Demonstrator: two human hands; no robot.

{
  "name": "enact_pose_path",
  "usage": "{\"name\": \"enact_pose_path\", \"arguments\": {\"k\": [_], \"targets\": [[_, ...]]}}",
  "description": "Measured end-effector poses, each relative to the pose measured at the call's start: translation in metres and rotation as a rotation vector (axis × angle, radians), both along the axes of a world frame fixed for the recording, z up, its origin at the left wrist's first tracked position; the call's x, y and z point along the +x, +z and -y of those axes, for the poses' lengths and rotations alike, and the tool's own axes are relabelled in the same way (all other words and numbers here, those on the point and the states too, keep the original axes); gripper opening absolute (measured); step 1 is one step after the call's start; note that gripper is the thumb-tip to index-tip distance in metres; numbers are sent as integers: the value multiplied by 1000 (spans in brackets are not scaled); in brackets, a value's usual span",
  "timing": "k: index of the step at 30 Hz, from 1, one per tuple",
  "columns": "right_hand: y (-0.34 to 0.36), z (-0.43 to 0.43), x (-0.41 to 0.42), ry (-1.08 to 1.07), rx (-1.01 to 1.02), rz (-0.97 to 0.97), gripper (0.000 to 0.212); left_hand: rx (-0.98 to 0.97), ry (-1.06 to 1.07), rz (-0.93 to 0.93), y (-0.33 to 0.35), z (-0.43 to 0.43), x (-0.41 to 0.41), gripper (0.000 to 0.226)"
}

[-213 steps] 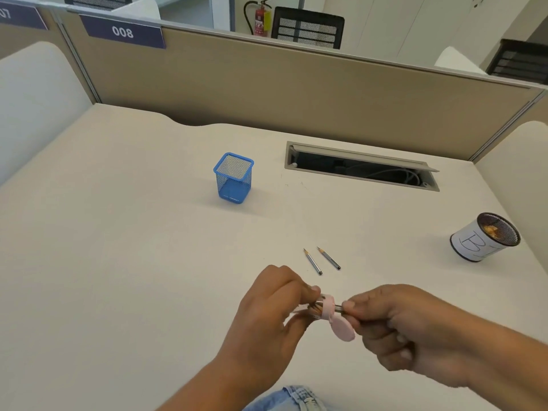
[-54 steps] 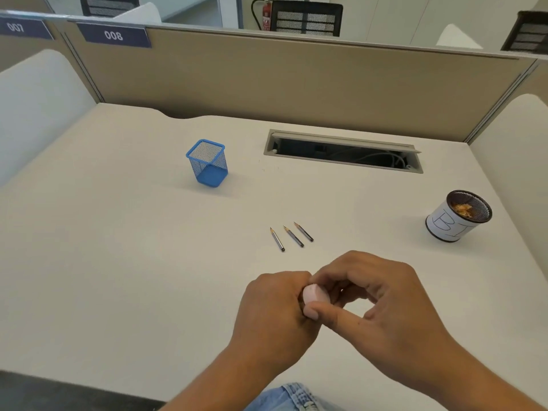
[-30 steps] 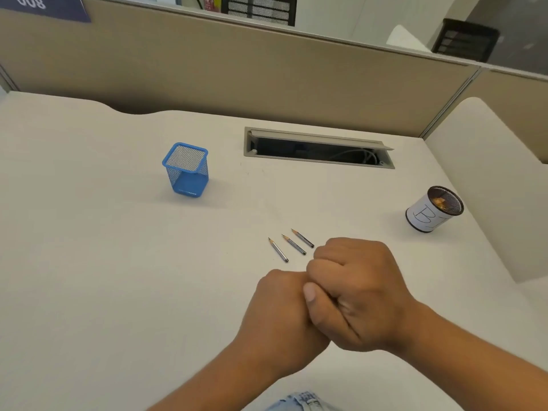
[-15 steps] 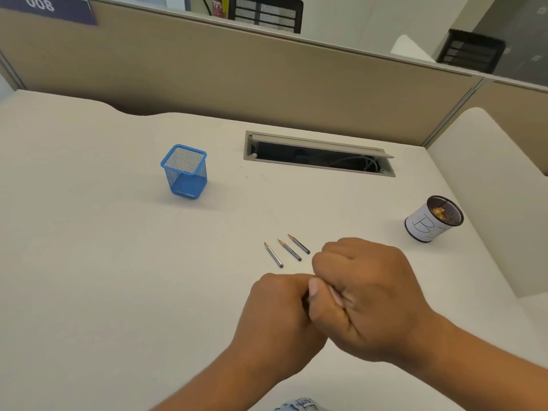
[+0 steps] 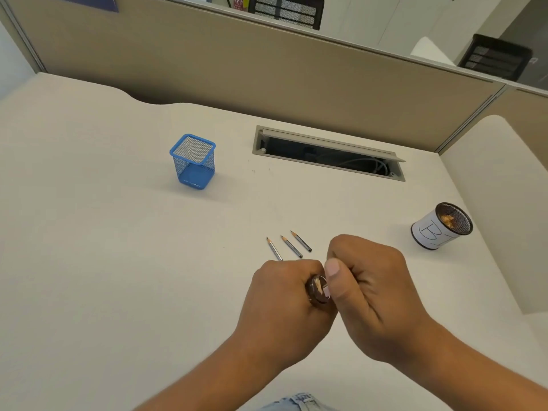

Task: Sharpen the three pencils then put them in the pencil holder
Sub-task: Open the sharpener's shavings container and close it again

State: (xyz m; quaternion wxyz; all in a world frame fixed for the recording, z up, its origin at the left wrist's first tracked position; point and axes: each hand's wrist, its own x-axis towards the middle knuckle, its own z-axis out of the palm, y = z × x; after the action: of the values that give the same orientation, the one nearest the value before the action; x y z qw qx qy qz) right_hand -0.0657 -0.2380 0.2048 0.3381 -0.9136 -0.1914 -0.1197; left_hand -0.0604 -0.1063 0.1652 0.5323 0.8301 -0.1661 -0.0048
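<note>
While gripping one sharpener [image 5: 318, 292] between curled left hand [image 5: 284, 301] and right hand [image 5: 370, 295], counted three pencils [image 5: 291, 246] just beyond, one blue pencil holder [image 5: 194, 164] far left across open desk [image 5: 118, 262], one cup [image 5: 433, 232] near right edge.

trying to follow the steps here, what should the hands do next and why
Probably carry the sharpener in the left hand to the white cup and tip it out: shavings show inside it, the cup already holds shavings, and the three pencils lie pointed on the desk.
</note>
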Motion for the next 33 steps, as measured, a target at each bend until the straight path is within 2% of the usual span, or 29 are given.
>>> {"name": "enact_pose_path", "arguments": {"k": [8,14,21,26,29,33], "targets": [[-1,5,0,-72,125,-48,46,13,20,2,-1,6,8,36],[2,3,2,-120,249,-23,37,103,41,34,-5,8,11,31],[-6,6,4,-121,148,-48,46,78,48,63,-5,10,13,39],[-11,11,4,-117,139,-63,43,91,30,76,-4,14,15,30],[-10,16,5,-140,270,-157,41,113,22,31,-3,19,18,30],[-16,28,10,-244,559,-415,35,105,48,-74,-12,26,28,30]]}}
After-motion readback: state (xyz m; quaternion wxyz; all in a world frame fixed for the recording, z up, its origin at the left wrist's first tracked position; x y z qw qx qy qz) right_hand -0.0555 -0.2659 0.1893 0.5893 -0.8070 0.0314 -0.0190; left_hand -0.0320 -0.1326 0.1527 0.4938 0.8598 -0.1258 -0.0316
